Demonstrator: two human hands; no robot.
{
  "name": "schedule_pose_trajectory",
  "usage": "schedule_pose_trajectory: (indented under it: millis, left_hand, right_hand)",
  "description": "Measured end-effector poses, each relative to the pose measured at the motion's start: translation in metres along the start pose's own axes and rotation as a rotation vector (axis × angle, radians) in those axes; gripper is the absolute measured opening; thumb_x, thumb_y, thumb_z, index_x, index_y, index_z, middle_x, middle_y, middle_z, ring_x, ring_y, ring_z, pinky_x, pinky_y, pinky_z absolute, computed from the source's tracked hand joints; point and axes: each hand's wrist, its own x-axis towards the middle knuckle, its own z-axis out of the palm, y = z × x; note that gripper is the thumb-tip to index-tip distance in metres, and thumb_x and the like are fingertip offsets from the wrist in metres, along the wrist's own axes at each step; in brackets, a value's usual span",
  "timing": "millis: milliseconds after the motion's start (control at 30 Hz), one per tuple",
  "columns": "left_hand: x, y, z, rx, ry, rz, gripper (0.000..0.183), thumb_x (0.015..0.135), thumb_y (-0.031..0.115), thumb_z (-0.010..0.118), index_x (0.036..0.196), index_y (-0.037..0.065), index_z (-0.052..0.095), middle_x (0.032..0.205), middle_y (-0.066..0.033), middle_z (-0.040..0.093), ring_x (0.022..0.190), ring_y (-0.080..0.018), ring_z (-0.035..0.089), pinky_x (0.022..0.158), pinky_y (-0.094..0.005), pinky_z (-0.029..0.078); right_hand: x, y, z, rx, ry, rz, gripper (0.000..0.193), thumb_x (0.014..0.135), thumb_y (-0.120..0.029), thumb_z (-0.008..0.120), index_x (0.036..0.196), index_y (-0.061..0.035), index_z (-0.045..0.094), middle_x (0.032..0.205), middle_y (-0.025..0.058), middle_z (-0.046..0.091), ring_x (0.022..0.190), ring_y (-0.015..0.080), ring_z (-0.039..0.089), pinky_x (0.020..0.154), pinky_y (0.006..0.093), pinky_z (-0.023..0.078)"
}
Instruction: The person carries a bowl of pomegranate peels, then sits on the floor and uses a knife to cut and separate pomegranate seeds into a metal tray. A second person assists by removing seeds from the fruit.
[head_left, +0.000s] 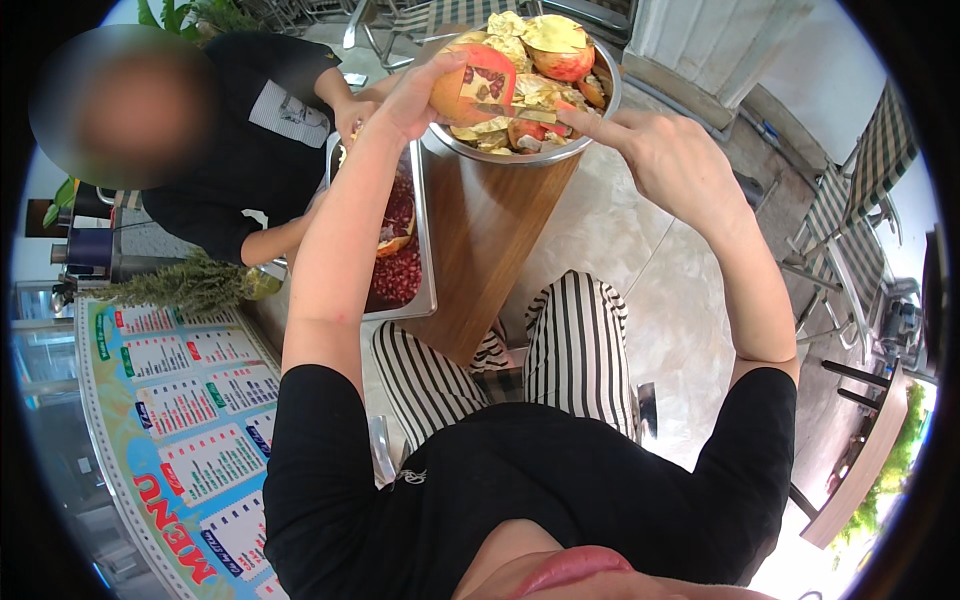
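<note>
My left hand (pixel 408 108) is wrapped round a red-yellow pomegranate (pixel 450 95), with a cut patch of dark seeds showing on its side. Against its lower part lies the blade of a knife (pixel 520 113). My right hand (pixel 665 160) grips the knife, its index finger stretched along it; the handle is hidden in the palm. Both hands are over the near rim of a round metal bowl (pixel 560 155). Crumpled yellow peel pieces (pixel 540 92) and a pomegranate (pixel 562 60) with a yellow top fill the bowl.
Left of the bowl, a metal tray (pixel 428 250) holds red pomegranate seeds (pixel 397 285) on a wooden table (pixel 490 230). A co-worker (pixel 240 130) in black reaches over the tray. A printed menu board (pixel 190 420) stands at left, checkered chairs (pixel 850 225) at right.
</note>
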Motion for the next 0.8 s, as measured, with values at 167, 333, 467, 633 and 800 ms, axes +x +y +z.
schedule_pose_trajectory:
  millis: [167, 333, 467, 633, 800]
  left_hand:
    - [-0.001, 0.002, 0.001, -0.078, -0.014, 0.042, 0.056, 0.081, 0.046, 0.053, 0.124, 0.012, 0.044, 0.114, -0.0078, 0.056, 0.102, -0.0244, 0.058, 0.074, -0.0428, 0.051]
    - [-0.006, -0.007, 0.017, -0.130, 0.113, 0.073, 0.051, 0.083, 0.048, 0.046, 0.121, 0.013, 0.046, 0.113, -0.0064, 0.057, 0.099, -0.0223, 0.059, 0.071, -0.0402, 0.054]
    - [-0.007, -0.014, 0.021, -0.184, 0.136, 0.029, 0.052, 0.083, 0.050, 0.043, 0.121, 0.014, 0.046, 0.116, -0.0068, 0.056, 0.102, -0.0223, 0.058, 0.071, -0.0411, 0.054]
    - [-0.003, -0.025, 0.027, -0.254, 0.221, 0.059, 0.052, 0.083, 0.051, 0.042, 0.121, 0.016, 0.045, 0.117, -0.0057, 0.055, 0.103, -0.0224, 0.057, 0.073, -0.0422, 0.053]
    - [0.005, -0.037, 0.030, -0.344, 0.369, 0.123, 0.051, 0.078, 0.050, 0.052, 0.118, 0.018, 0.048, 0.111, -0.0028, 0.057, 0.100, -0.0215, 0.058, 0.075, -0.0433, 0.050]
  right_hand:
    - [0.000, -0.006, 0.012, 0.070, 0.057, 0.064, 0.055, 0.073, 0.000, 0.048, 0.124, -0.0223, 0.050, 0.077, 0.0110, 0.060, 0.069, 0.0298, 0.061, 0.059, 0.0389, 0.050]
    - [-0.011, -0.016, 0.035, 0.211, 0.055, 0.210, 0.061, 0.073, 0.001, 0.046, 0.128, -0.0256, 0.046, 0.082, 0.0113, 0.060, 0.073, 0.0317, 0.061, 0.063, 0.0411, 0.051]
    - [-0.016, -0.022, 0.061, 0.443, 0.096, 0.281, 0.064, 0.073, 0.002, 0.047, 0.131, -0.0270, 0.043, 0.093, 0.0121, 0.062, 0.080, 0.0334, 0.062, 0.068, 0.0424, 0.051]
    - [-0.013, -0.036, 0.082, 0.719, 0.137, 0.410, 0.057, 0.080, 0.001, 0.044, 0.131, -0.0242, 0.042, 0.093, 0.0163, 0.063, 0.084, 0.0346, 0.061, 0.072, 0.0422, 0.049]
    - [-0.008, -0.054, 0.092, 0.936, 0.155, 0.543, 0.051, 0.084, -0.001, 0.043, 0.131, -0.0209, 0.043, 0.087, 0.0200, 0.063, 0.083, 0.0348, 0.062, 0.073, 0.0425, 0.048]
